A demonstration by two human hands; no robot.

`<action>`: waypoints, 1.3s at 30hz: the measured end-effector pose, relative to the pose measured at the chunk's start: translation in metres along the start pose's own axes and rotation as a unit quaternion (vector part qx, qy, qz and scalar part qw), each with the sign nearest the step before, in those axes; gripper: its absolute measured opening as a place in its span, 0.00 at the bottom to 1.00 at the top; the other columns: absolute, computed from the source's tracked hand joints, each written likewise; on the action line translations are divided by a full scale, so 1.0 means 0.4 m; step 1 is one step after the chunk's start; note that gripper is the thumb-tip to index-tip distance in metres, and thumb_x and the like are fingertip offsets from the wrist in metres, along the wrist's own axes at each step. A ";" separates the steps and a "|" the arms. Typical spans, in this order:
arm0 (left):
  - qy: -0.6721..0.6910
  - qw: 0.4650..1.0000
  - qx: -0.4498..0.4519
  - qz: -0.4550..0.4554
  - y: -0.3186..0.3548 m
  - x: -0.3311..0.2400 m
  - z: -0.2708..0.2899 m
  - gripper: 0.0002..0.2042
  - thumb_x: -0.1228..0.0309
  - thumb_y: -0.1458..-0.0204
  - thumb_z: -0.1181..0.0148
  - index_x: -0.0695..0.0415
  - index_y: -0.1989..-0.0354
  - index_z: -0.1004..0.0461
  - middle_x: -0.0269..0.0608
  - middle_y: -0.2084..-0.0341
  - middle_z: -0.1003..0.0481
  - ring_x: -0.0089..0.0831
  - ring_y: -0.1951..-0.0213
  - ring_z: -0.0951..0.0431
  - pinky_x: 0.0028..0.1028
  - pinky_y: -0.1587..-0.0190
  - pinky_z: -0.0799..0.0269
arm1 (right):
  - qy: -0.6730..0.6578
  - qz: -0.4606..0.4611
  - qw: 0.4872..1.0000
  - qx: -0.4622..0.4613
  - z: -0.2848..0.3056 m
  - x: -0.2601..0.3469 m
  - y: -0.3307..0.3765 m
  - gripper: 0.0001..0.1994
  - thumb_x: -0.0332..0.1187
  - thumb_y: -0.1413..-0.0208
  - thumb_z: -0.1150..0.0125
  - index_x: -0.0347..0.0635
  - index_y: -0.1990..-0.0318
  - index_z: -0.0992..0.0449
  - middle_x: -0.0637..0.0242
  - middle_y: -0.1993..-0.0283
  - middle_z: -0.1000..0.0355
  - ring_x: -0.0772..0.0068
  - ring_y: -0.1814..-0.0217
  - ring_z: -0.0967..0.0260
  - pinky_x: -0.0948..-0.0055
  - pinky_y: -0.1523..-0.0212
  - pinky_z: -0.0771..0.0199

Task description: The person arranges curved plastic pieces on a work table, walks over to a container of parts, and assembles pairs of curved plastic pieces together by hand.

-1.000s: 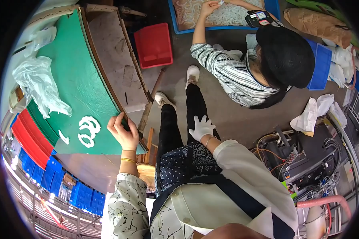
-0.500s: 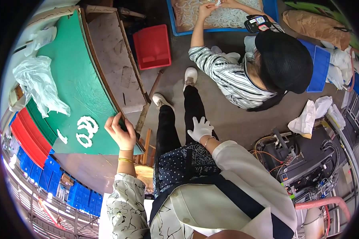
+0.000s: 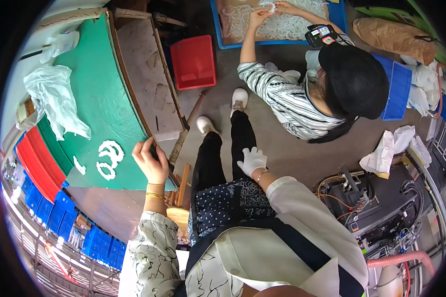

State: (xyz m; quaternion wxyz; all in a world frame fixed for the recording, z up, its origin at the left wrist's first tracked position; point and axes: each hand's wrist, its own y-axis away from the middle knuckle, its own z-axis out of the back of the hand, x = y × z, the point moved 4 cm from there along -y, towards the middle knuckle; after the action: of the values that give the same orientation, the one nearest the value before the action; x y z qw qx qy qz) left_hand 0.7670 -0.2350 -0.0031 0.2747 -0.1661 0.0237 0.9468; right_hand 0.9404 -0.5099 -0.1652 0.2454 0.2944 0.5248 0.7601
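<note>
Bare, with a gold bangle at the wrist, my left hand (image 3: 152, 162) rests at the near right corner of a green-topped table (image 3: 101, 94). Its bent fingers lie on the top and its thumb is on the rim side, so it grips the table edge. Several white ring-shaped pieces (image 3: 110, 153) and a small curved white piece (image 3: 79, 165) lie on the green top to its left. My right hand (image 3: 252, 161), in a white glove, rests open on my black-trousered thigh, fingers apart and slightly bent, holding nothing.
A co-worker (image 3: 302, 99) crouches ahead, handling a small white piece over a blue-rimmed bin (image 3: 282, 38) of white rings. A red bin (image 3: 194, 62) stands on the floor. Crumpled plastic (image 3: 54, 99) lies on the table. Dark machinery (image 3: 371, 193) with hoses is at right.
The view has shifted slightly. My right hand's fingers are less spread than before, still on my thigh. My left hand stays at the table edge. The co-worker's hands have moved a little.
</note>
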 end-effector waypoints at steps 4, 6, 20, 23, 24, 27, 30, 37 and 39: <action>0.087 0.970 0.207 -0.096 0.006 -0.192 -0.056 0.21 0.80 0.56 0.43 0.56 0.50 0.30 0.42 0.55 0.27 0.44 0.53 0.30 0.41 0.51 0.38 | -0.005 0.003 1.000 -0.027 -0.022 -0.091 -0.040 0.17 0.45 0.44 0.43 0.44 0.54 0.28 0.54 0.51 0.30 0.48 0.48 0.32 0.53 0.52 0.29; 0.027 0.939 0.336 -0.074 0.091 -0.268 -0.139 0.22 0.71 0.55 0.39 0.55 0.48 0.30 0.44 0.49 0.30 0.44 0.50 0.30 0.40 0.50 0.35 | -0.034 0.024 0.997 -0.060 -0.026 -0.104 -0.020 0.14 0.43 0.43 0.45 0.41 0.59 0.27 0.51 0.55 0.28 0.47 0.51 0.30 0.55 0.51 0.28; -0.039 0.752 0.650 -0.103 0.245 -0.216 -0.232 0.06 0.70 0.51 0.44 0.53 0.72 0.20 0.43 0.71 0.20 0.41 0.65 0.18 0.38 0.66 0.22 | -0.001 0.264 0.937 0.227 0.181 -0.163 0.004 0.13 0.41 0.42 0.47 0.38 0.64 0.28 0.50 0.67 0.26 0.45 0.65 0.29 0.51 0.62 0.31; 0.003 0.746 0.656 -0.115 0.196 -0.296 -0.217 0.06 0.68 0.51 0.44 0.52 0.74 0.20 0.42 0.73 0.20 0.42 0.64 0.19 0.38 0.63 0.25 | -0.171 0.217 0.961 -0.002 0.326 -0.143 -0.230 0.15 0.43 0.43 0.47 0.38 0.63 0.25 0.51 0.66 0.24 0.46 0.65 0.27 0.53 0.61 0.29; 0.017 0.762 0.632 -0.138 0.119 -0.331 -0.264 0.07 0.67 0.50 0.44 0.52 0.75 0.21 0.42 0.73 0.20 0.42 0.63 0.20 0.38 0.62 0.26 | -0.184 0.223 0.954 -0.078 0.383 -0.129 -0.316 0.15 0.43 0.43 0.47 0.39 0.60 0.25 0.50 0.65 0.24 0.46 0.60 0.26 0.55 0.58 0.28; 0.184 0.908 0.371 -0.059 -0.062 -0.364 -0.507 0.07 0.66 0.48 0.44 0.56 0.68 0.25 0.47 0.71 0.25 0.49 0.64 0.25 0.44 0.63 0.31 | -0.302 0.256 0.889 -0.228 0.528 -0.041 -0.510 0.14 0.41 0.43 0.47 0.40 0.57 0.26 0.49 0.59 0.25 0.45 0.53 0.28 0.56 0.54 0.29; 0.340 0.930 0.136 0.014 -0.280 -0.330 -0.749 0.04 0.76 0.47 0.45 0.62 0.65 0.28 0.55 0.69 0.27 0.54 0.64 0.27 0.42 0.61 0.30 | -0.334 0.210 0.848 -0.355 0.613 -0.029 -0.715 0.13 0.38 0.43 0.48 0.40 0.56 0.26 0.50 0.58 0.26 0.45 0.53 0.29 0.55 0.51 0.30; 0.269 0.958 0.072 0.065 -0.577 -0.122 -1.271 0.12 0.78 0.49 0.49 0.62 0.55 0.28 0.58 0.58 0.27 0.55 0.54 0.28 0.43 0.50 0.31 | 0.006 -0.032 0.867 -0.498 0.875 -0.038 -1.023 0.22 0.48 0.45 0.47 0.40 0.51 0.26 0.47 0.51 0.27 0.46 0.46 0.30 0.53 0.42 0.33; 0.253 0.962 0.091 0.048 -0.636 -0.094 -1.359 0.15 0.77 0.49 0.49 0.62 0.51 0.29 0.59 0.54 0.29 0.55 0.51 0.29 0.43 0.47 0.32 | -0.015 -0.036 0.921 -0.388 0.926 -0.066 -1.120 0.25 0.49 0.44 0.49 0.39 0.48 0.27 0.46 0.47 0.29 0.46 0.43 0.32 0.54 0.41 0.34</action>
State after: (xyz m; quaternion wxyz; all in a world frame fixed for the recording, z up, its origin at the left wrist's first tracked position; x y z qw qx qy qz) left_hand 1.0951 -0.1124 -0.4919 0.2280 -0.3728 0.1862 0.8800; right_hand 1.2488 -0.1385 -0.4903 0.3751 0.1682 0.1955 0.8904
